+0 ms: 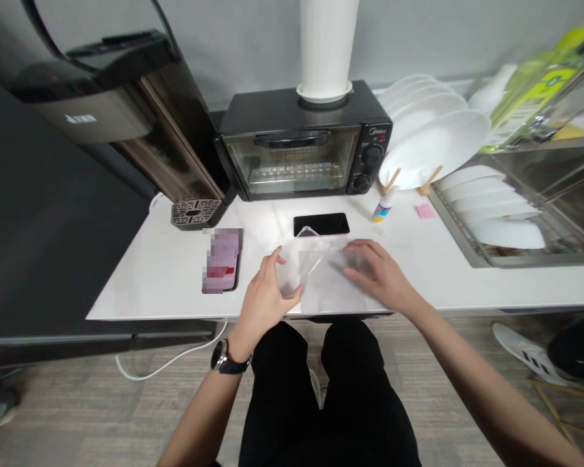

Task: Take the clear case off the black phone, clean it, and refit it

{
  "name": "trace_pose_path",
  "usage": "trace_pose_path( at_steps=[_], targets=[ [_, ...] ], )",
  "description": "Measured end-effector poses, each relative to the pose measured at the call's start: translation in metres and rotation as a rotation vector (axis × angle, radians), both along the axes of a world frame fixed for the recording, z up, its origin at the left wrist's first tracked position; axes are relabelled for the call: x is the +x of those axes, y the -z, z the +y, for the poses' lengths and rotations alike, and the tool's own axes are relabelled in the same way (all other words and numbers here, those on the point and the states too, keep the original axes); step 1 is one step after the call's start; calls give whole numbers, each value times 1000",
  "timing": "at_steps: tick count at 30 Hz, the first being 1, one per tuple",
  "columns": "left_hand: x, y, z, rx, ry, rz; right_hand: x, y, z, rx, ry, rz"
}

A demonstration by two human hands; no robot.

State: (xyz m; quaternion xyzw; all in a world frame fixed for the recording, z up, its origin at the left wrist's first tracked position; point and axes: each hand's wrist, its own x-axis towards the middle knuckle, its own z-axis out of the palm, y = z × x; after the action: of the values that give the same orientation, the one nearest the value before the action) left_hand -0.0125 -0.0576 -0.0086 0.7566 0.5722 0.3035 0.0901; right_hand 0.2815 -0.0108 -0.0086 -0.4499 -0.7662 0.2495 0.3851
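My left hand [267, 288], with a black watch on its wrist, has its thumb and fingers curved about a clear plastic case [311, 263] that looks like a phone case. A thin translucent plastic sleeve [328, 292] lies on the counter beside the case, reaching the front edge. Over the sleeve's right side is my right hand [377, 272], its thumb and fingers apart and slightly blurred. Just behind the case lies a black phone [324, 224], screen up. Left of my left hand rests another phone [224, 259], its lit screen pixelated.
A black toaster oven [302, 159] stands behind, with a white pot [327, 52] on top. At left is a drink dispenser [185, 143]. To the right are a small bottle [383, 206], pink sticky notes [425, 211], white plates [438, 143] and a sink [477, 243]. Another person's shoe [528, 350] shows.
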Motion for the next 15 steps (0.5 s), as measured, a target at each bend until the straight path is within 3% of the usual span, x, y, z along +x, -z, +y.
trace_pose_path(
  at_steps=[2,4,7,10,12,15],
  targets=[
    [-4,2,-3,-15,46,18,20,3,-7,48,-33,-175],
    [-2,2,-2,-32,80,38,38,-2,-14,78,28,-233],
    [7,-1,6,-72,165,57,59,-26,-21,153,264,-193],
    [18,-3,18,-102,257,79,59,-52,-20,341,472,-142],
    [23,-1,22,-114,274,93,44,-56,-13,462,412,-184],
    [25,3,19,-115,206,98,12,-37,1,434,91,-356]
  ],
)
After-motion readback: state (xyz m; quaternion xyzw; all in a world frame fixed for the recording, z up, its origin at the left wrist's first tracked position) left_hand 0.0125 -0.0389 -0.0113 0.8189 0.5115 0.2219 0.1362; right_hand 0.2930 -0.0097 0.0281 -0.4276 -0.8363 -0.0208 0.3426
